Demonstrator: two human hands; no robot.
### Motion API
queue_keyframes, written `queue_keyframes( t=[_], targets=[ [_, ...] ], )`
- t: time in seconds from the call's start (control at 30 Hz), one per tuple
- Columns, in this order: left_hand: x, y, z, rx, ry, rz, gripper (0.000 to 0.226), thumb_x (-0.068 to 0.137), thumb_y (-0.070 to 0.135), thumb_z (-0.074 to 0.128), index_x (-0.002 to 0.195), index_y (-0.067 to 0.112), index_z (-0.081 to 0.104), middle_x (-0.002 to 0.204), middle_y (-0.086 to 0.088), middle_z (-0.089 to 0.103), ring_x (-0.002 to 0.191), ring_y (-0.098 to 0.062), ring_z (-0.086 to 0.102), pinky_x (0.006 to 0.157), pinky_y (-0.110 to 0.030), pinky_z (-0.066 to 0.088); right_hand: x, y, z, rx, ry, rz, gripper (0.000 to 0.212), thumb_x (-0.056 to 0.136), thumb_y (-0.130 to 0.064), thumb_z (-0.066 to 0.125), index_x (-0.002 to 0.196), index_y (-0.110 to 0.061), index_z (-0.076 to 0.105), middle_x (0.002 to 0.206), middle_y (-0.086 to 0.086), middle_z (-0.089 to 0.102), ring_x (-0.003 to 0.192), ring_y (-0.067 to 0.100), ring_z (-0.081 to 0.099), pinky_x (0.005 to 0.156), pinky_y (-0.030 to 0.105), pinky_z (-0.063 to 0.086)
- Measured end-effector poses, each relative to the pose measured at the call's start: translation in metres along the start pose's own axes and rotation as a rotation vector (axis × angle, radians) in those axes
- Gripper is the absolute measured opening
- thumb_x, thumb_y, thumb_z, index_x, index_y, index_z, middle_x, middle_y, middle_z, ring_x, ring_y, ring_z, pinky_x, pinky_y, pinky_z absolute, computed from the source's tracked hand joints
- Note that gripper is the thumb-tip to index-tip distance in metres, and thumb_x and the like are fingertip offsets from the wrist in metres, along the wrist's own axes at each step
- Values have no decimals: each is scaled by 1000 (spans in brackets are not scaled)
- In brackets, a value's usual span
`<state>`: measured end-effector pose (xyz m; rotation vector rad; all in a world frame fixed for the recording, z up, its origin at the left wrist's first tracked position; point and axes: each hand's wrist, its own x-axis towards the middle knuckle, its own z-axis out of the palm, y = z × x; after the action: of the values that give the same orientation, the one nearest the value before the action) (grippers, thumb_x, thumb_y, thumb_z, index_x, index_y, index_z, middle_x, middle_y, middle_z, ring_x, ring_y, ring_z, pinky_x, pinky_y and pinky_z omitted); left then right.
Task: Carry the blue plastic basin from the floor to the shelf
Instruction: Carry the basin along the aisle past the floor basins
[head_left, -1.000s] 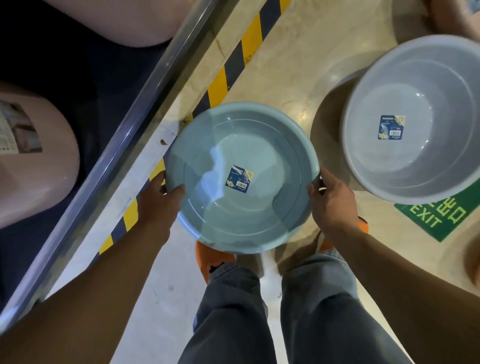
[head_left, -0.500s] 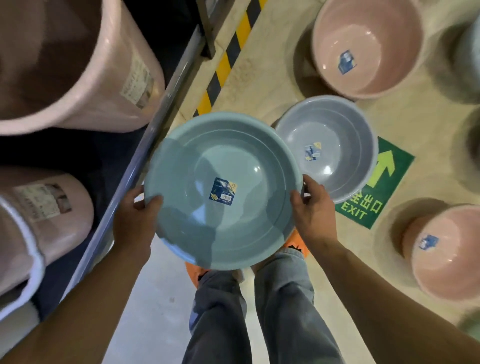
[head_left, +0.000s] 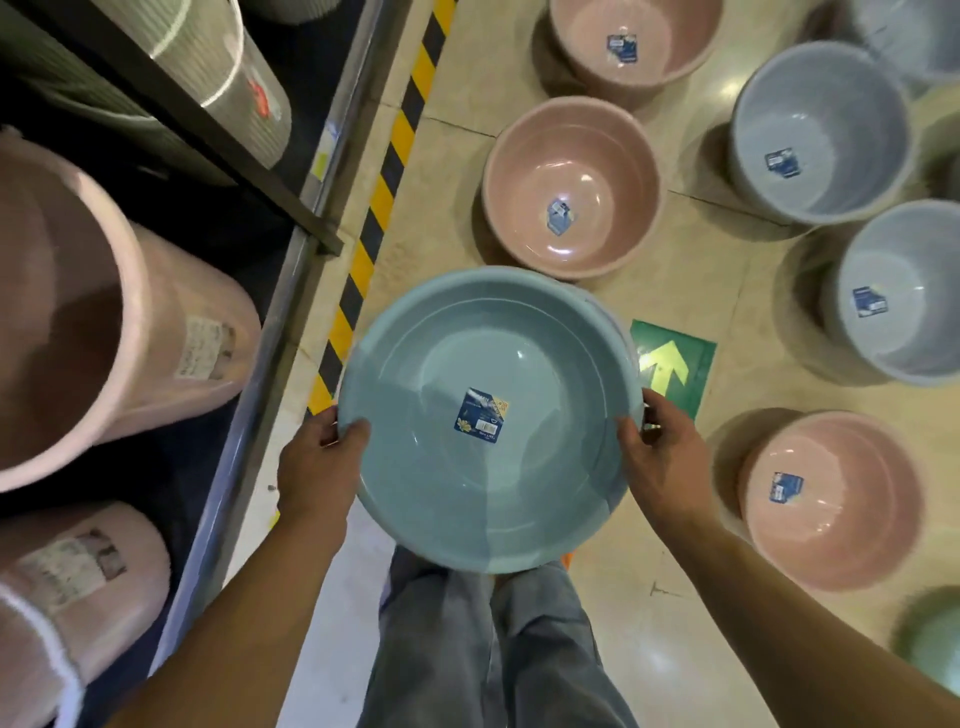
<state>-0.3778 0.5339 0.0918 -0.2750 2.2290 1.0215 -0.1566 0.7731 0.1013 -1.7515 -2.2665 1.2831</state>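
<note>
The blue plastic basin (head_left: 431, 467) is held level in the air above my legs, mouth up, with a small label stuck inside its bottom. My left hand (head_left: 317, 467) grips its left rim, thumb over the edge. My right hand (head_left: 660, 457) grips the right rim the same way. The shelf (head_left: 270, 332) runs along the left, its metal front edge slanting from lower left to upper centre, just left of the basin.
Pink tubs (head_left: 104, 332) lie on their sides on the shelf, with grey ribbed bins (head_left: 223, 67) higher up. Several pink basins (head_left: 571, 187) and grey basins (head_left: 821, 130) stand on the floor to the right. A yellow-black stripe (head_left: 384, 176) and a green arrow sign (head_left: 670, 364) mark the floor.
The basin has risen well above the floor in both hands. The view has widened: the grey basin next to it is now hidden beneath, and more floor basins and shelf tubs show.
</note>
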Motion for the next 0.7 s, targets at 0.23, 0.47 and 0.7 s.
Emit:
queue_keyframes(
  t=[0.23,0.47,0.7],
  targets=[
    [12,32,55,67,-119,-16,19,97,27,67,115,24,69,101,5,72,98,-23,66,77,-30,52,18,21,-27,8,66,149,20,99,-23,56,112,-16,70,93,5,71,83,27,66,74,43,57],
    [30,43,85,169,-139,0,20,99,30,66,118,25,68,104,5,68,94,-17,61,64,-21,43,43,35,-26,34,83,242,22,99,-20,60,118,-15,70,92,-2,66,85,25,64,78,44,57],
    [78,26,124,230,-134,-16,33,95,29,71,126,18,68,114,1,71,108,-27,66,86,-37,56,89,68,7,80,57,340,29,98,-13,61,125,-13,69,99,-3,64,90,20,60,78,29,43]
  ],
)
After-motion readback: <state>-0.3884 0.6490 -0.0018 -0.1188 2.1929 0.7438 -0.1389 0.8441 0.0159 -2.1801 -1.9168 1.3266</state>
